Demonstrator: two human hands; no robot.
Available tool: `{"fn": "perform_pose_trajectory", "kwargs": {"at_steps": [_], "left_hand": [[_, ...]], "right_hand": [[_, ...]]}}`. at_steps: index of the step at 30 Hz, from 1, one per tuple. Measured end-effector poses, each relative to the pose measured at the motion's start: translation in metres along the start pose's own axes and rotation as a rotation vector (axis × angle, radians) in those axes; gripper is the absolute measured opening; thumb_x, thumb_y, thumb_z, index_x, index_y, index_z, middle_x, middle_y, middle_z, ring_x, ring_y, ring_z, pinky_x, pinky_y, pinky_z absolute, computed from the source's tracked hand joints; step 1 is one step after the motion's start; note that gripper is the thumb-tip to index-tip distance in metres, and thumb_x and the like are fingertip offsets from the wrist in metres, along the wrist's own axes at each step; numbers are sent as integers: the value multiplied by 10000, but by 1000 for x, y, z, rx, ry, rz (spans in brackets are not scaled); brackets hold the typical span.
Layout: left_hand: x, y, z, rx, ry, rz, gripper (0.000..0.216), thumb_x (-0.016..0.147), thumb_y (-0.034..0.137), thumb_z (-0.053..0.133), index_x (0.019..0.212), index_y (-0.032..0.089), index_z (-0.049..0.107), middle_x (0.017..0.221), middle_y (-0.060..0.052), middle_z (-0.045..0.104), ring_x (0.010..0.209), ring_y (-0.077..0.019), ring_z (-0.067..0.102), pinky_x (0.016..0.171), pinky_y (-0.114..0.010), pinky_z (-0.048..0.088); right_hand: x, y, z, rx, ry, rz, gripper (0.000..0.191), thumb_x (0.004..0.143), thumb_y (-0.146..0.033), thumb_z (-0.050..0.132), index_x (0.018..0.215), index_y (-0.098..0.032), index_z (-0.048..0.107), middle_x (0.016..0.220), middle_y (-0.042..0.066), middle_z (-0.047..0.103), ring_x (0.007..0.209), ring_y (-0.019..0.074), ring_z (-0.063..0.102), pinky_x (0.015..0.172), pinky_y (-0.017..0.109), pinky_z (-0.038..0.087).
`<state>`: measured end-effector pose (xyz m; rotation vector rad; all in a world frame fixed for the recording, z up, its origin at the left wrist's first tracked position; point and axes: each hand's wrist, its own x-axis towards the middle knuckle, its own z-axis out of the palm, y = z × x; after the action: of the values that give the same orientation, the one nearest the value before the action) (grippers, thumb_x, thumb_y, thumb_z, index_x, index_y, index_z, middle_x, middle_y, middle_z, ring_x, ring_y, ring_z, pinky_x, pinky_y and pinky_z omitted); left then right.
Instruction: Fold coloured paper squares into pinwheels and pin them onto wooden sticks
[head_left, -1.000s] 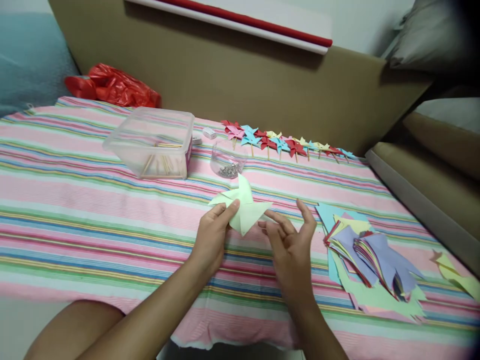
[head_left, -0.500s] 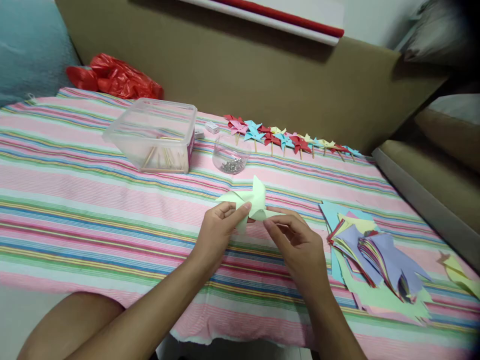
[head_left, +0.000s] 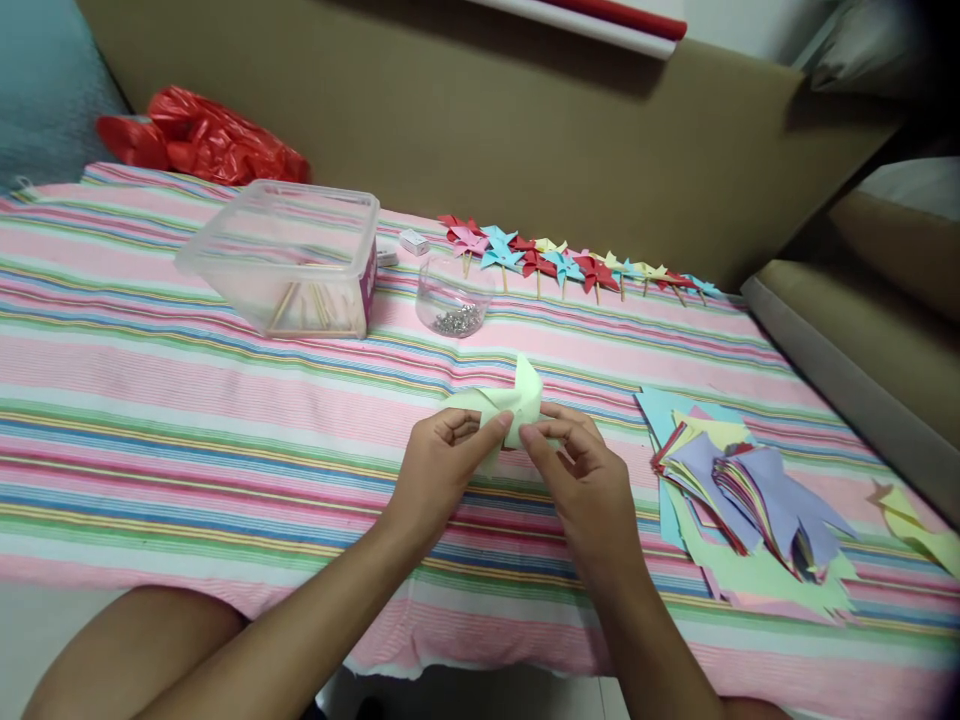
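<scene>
A pale green paper pinwheel (head_left: 527,385) is held between both hands above the striped cloth (head_left: 300,400). My left hand (head_left: 442,460) pinches it near the middle, thumb on top. With thumb and fingers, my right hand (head_left: 577,470) grips its right side, where a blade bends inward. One blade points up and another reaches out to the left. Part of the paper is hidden behind the fingers. Beyond the hands stands a clear round tub (head_left: 455,300) with small silvery pins at its bottom.
A clear plastic box (head_left: 277,230) with thin wooden sticks stands at back left, near a red plastic bag (head_left: 217,140). Finished pinwheels (head_left: 562,268) on sticks line the back. Cut coloured paper (head_left: 757,500) is piled at right, with a yellow piece (head_left: 915,525) beside it.
My right hand has drawn closer to the left, and the right blade is now folded in toward the pinwheel's middle. The view has shifted slightly.
</scene>
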<state>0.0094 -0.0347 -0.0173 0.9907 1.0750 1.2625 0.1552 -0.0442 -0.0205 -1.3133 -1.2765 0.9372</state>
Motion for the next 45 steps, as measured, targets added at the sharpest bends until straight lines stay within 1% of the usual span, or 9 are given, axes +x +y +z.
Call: {"fn": "perform_pose_trajectory", "kwargs": {"at_steps": [5,11,15,27,35,38,40,43,45], "left_hand": [[-1,-2,0,-25,-19,-4,462,830,475,741,628,186,442,639,52,335,601,-97,303,542,-240,261],[-1,-2,2,-3,-14,33,488,837,411,749,575,187,404,613,63,255,577,-92,224,522,-243,230],[-2,-1,3,12,-11,38,473,828,382,759,572,188,413,613,58,253,578,-95,219,512,-252,206],[-2,-5,2,95,-40,62,552,847,483,714,588,206,314,634,52,202,589,-101,195,518,-274,168],[-3,-5,2,84,-6,17,542,814,511,748,602,196,362,645,53,249,594,-101,251,541,-265,199],[-2,-4,2,-9,26,-31,555,771,511,792,605,194,367,622,66,281,569,-91,267,534,-250,227],[-1,-4,0,-106,23,-84,511,772,527,786,633,190,429,616,67,357,557,-88,313,538,-239,271],[2,-5,-4,-185,-3,-147,411,796,506,774,709,183,534,654,54,478,558,-90,391,549,-234,323],[3,-5,-6,-182,-12,-156,376,811,486,766,732,180,562,663,47,511,560,-93,423,556,-235,343]], "right_hand": [[-1,2,4,42,13,2,184,820,-414,750,785,-235,725,1246,77,609,1175,266,606,844,380,557],[-4,-1,12,112,103,-6,190,793,-380,767,743,-215,686,1151,76,632,1052,234,646,754,346,582],[-5,-4,13,65,127,-5,204,779,-384,770,713,-207,693,1138,82,635,1036,234,649,704,326,581],[-4,-2,15,75,153,-13,206,792,-374,759,705,-204,681,1127,74,624,1038,216,640,697,296,580],[-5,-2,17,49,151,-26,203,793,-379,759,702,-212,688,1126,85,619,1066,230,629,675,294,600],[-6,0,16,50,124,-33,191,812,-382,747,736,-215,694,1157,87,606,1090,238,631,726,327,614],[-5,1,13,5,69,-71,145,808,-364,761,816,-225,717,1221,88,580,1127,253,626,810,382,615],[-2,1,7,-155,-4,-201,144,788,-304,793,911,-247,745,1317,89,556,1175,274,613,977,479,550],[0,0,3,-233,-14,-275,102,804,-279,785,900,-253,761,1348,86,563,1125,261,635,1010,497,519]]}}
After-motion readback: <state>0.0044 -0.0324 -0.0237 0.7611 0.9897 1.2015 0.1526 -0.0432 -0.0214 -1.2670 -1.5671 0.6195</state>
